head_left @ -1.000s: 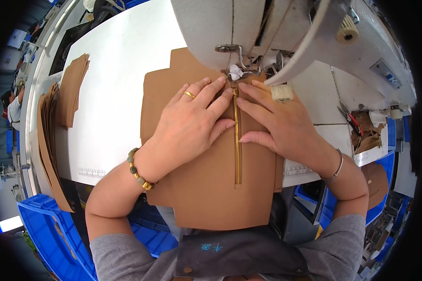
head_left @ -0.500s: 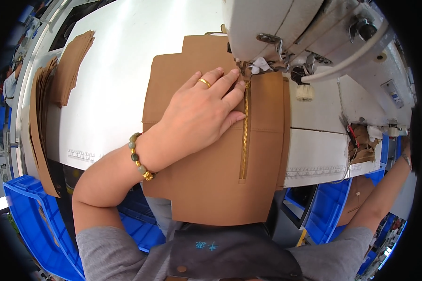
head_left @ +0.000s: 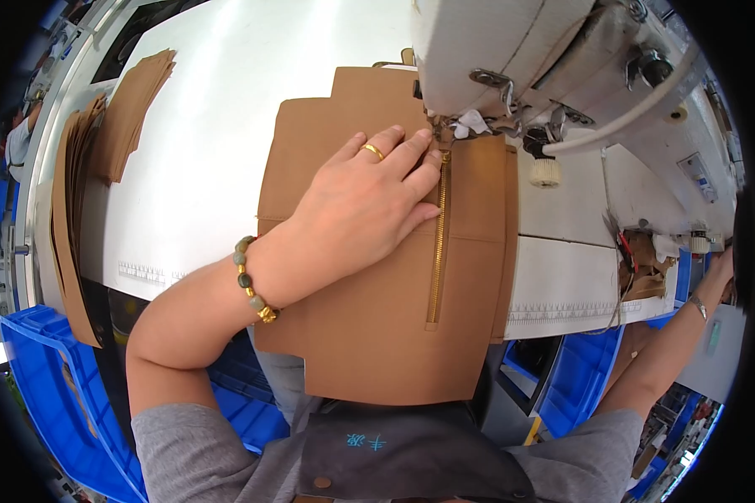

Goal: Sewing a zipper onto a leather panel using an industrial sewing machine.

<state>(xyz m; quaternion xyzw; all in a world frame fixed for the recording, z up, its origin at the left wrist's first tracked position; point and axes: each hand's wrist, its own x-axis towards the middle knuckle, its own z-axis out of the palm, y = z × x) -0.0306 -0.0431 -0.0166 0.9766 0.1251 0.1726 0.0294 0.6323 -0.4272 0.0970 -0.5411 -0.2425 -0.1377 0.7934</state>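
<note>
Head view, sewing station. The left hand [head_left: 362, 201] is laid flat on the tan leather panel [head_left: 369, 335]; its fingers [head_left: 398, 147] are spread open and pressed down, nothing gripped, tips just beside the gold zipper [head_left: 436, 243]. The panel lies on the white counter [head_left: 201, 126], upper edge under the sewing machine head [head_left: 512, 59], lower part hanging over the counter's near edge toward the lap.

Change vs. 1 s ago: the right hand [head_left: 724, 267], then flat on the panel to the right of the zipper, has been withdrawn and is now stretched far to the person's right, at the picture's edge; whether its fingers are open or closed cannot be told, as the hand is small and partly cut off. The left hand has stayed put. Judged meaning: the panel is held by one hand only, so guiding is likely paused while sth. at the side is reached for.

Surroundings: stacks of cut tan pieces [head_left: 134, 105] at the counter's far left, more stood on edge along it; blue bins [head_left: 50, 377] below left and below right; tan scraps [head_left: 642, 268] near the machine's right end.

Obstructions: the presser-foot area [head_left: 461, 126] sits close above the zipper top, w/ white thread or fabric bits beside it; the machine head hides the panel's upper right corner.
</note>
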